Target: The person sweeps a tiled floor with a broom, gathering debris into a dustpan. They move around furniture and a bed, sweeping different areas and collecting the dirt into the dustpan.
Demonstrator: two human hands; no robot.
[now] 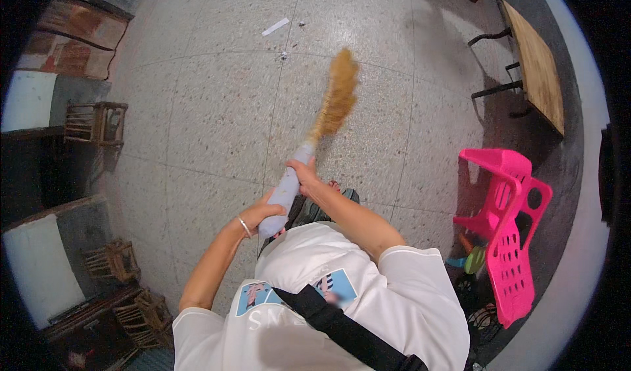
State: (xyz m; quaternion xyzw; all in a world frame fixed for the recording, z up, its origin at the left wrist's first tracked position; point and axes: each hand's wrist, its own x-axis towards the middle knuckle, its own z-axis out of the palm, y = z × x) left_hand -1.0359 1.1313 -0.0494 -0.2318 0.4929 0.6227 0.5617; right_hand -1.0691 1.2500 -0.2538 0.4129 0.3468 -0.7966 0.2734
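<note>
While the left hand (265, 208) curls round the butt of the thick, pale lilac-grey cylindrical handle (287, 190), the right hand (302, 175) wraps it higher up, near where the fibres begin, so both grip the golden-brown straw-like broom (305, 151). It slants forward over the speckled grey stone floor (217, 108), its blurred, curved head (338, 95) short of a flat white strip (275, 27); whether the tips touch, I cannot tell. It should feel light, the handle stiff and perhaps slick, the fibres soft and bendy, best held by the handle, hands spaced apart, as here
</note>
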